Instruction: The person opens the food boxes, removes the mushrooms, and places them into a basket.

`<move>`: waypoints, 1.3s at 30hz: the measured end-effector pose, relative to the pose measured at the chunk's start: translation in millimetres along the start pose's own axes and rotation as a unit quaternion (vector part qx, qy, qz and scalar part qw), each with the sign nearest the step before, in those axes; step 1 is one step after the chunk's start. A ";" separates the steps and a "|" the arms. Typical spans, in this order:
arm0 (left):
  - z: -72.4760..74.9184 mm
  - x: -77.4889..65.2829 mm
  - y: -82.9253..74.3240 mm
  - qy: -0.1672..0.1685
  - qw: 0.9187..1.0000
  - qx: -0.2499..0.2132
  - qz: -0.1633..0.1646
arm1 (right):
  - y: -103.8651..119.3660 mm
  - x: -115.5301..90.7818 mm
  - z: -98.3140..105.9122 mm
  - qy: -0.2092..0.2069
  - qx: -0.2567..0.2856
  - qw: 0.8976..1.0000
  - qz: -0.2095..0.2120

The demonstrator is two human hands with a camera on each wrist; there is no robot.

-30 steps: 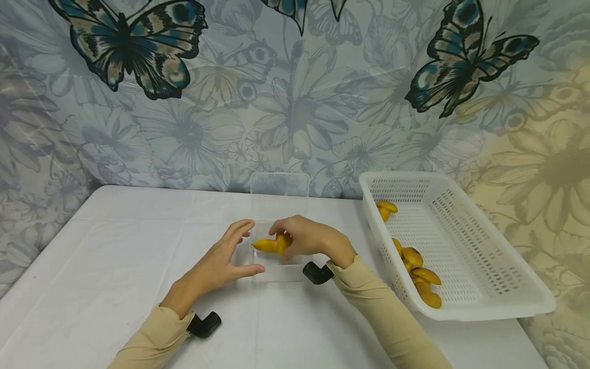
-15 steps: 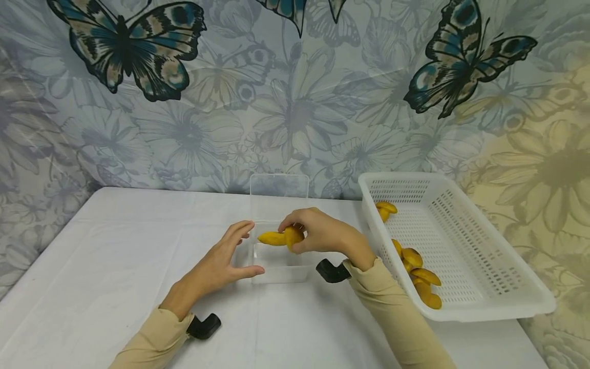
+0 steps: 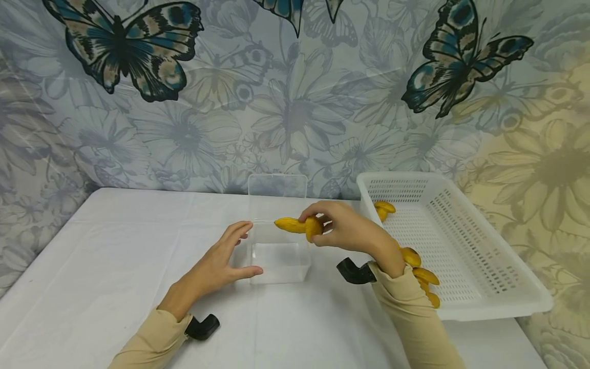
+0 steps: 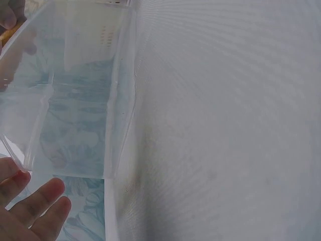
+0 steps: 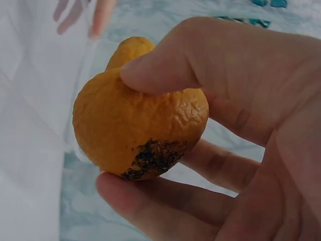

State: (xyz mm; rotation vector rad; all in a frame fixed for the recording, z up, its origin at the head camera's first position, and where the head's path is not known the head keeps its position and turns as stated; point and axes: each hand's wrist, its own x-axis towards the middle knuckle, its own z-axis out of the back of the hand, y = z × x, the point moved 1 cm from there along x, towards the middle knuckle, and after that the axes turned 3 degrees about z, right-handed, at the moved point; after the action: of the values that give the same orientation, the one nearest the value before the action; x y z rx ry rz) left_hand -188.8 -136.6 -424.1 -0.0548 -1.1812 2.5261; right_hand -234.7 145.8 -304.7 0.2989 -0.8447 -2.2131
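Observation:
My right hand (image 3: 348, 228) pinches a yellow mushroom (image 3: 291, 225) by its cap, the stem pointing left. It is held over the back right of a clear plastic box (image 3: 280, 275), whose lid (image 3: 276, 185) stands raised behind. In the right wrist view the thumb lies on top of the wrinkled cap (image 5: 125, 118), which has a dark speckled patch, and fingers support it from below. My left hand (image 3: 216, 264) is spread at the box's left side, fingers and thumb apart, holding nothing. Its fingertips (image 4: 52, 188) show near the box wall (image 4: 80, 130) in the left wrist view.
A white perforated basket (image 3: 516, 261) stands at the right on the white-covered table (image 3: 115, 246). Several more yellow mushrooms (image 3: 426, 275) lie along its left side, partly hidden by my right forearm. A butterfly-patterned cloth (image 3: 295, 113) hangs behind the table.
My right hand has drawn the mushroom up and to the right, from low in the box to above its back right part. The left hand has stayed in place.

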 end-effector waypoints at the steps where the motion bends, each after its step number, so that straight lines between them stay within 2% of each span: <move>1: 0.1 -0.2 0.3 -0.001 1.000 0.000 -0.001 | 0.6 -2.6 2.7 -0.005 -0.001 1.000 0.000; 10: 1.9 -1.3 -0.1 -0.005 1.000 0.003 -0.014 | 2.8 -28.1 30.1 -0.062 -0.036 0.997 -0.026; 20: 1.6 0.0 0.9 -0.009 1.000 0.003 -0.017 | -4.0 -60.2 55.7 -0.099 -0.077 0.991 -0.048; 30: 0.5 -0.3 0.2 -0.007 1.000 0.000 -0.021 | -35.4 -83.1 73.8 -0.126 -0.122 0.982 -0.069; 35: -0.2 -0.3 0.7 -0.006 1.000 -0.004 -0.020 | -56.0 -90.1 79.6 -0.136 -0.115 0.981 -0.074; 39: -0.7 0.2 1.8 -0.008 1.000 -0.004 -0.022 | -73.1 -95.2 84.8 -0.137 -0.108 0.980 -0.096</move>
State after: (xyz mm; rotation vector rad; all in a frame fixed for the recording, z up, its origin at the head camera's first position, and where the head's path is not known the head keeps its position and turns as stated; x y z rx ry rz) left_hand -189.4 -137.1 -425.9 -0.0105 -1.1847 2.4886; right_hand -246.2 291.9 -292.3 -0.0342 -0.7330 -2.5427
